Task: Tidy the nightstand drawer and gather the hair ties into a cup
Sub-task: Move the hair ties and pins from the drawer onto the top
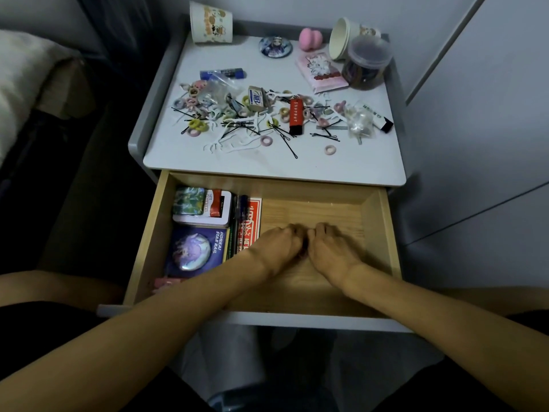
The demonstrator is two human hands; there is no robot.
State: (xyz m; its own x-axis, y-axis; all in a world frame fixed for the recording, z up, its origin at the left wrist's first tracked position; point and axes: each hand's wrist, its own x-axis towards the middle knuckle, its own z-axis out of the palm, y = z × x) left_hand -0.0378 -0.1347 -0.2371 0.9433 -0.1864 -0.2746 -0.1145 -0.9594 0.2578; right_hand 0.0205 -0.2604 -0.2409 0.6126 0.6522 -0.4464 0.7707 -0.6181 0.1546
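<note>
Nearest the camera, two bare forearms, reaching into the open drawer (pixel 386 233). Left hand (pixel 277 245) and right hand (pixel 331 248) side by side over the bare wooden bottom, backs up, fingertips almost touching. Both blurred, so impossible to tell whether gripping something or only curled.

At the left side of the drawer, packed in neat order: a tin (pixel 202 209), a badge card (pixel 196 251), pens (pixel 237 227), a red box (pixel 251 221).

On the worktop (pixel 267 165), hair ties (pixel 196 124) scattered loose among black hairpins (pixel 237 127) and white floss picks (pixel 225 144), none in a cup. Paper cup (pixel 211 23) at the back left corner, inside not visible.

By judgement: drawer well advanced, gathering of the ties not yet begun — the larger part left.
</note>
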